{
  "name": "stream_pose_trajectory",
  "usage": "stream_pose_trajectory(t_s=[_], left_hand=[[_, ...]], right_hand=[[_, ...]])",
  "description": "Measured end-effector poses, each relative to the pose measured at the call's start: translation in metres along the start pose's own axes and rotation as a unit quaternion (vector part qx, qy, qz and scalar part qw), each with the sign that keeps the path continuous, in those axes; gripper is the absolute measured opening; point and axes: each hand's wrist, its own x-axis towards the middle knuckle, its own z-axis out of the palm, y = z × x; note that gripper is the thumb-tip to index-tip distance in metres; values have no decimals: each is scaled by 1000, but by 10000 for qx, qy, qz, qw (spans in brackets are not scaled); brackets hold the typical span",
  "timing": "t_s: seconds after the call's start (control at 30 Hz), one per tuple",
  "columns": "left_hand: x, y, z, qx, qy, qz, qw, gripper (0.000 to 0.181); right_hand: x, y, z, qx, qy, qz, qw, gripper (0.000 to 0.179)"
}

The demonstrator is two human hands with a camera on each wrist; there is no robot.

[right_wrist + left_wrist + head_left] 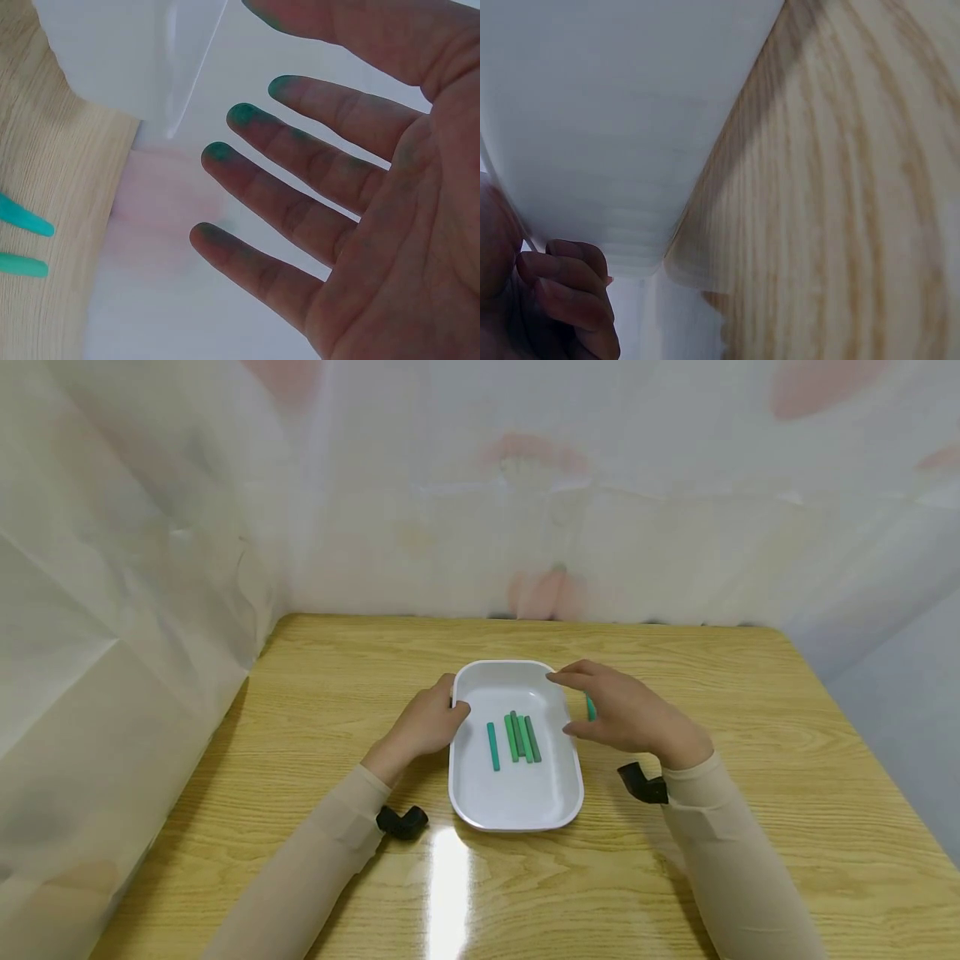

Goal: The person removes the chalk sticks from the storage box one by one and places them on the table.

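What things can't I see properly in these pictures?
- Head view: the sticks beside the white tray, partly hidden by the right hand.
- Right wrist view: one end of each of those sticks, cut off by the left edge.
- Left wrist view: the tray's inside, hidden by its outer wall; part of the left hand, cut off by the picture's edges.

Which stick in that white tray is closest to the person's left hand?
The teal stick, lying alone toward the left of the white tray; the other four sticks sit bunched together, farther from the left hand.
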Motion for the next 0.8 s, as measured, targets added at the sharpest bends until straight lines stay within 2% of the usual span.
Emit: stream_pose_trajectory(t_s=[0.27,0.57,0.8], left_hand=[[0,0,0,67,10,-24,10000,51],[-1,0,1,70,7,-29,10000,51],[-1,0,1,50,7,-7,10000,51]], right_hand=[[1,-6,2,85,-14,-104,9999,70],[2,-13,6,93,-202,-35,9997,70],[5,-19,11,-2,-251,-226,9994,69]])
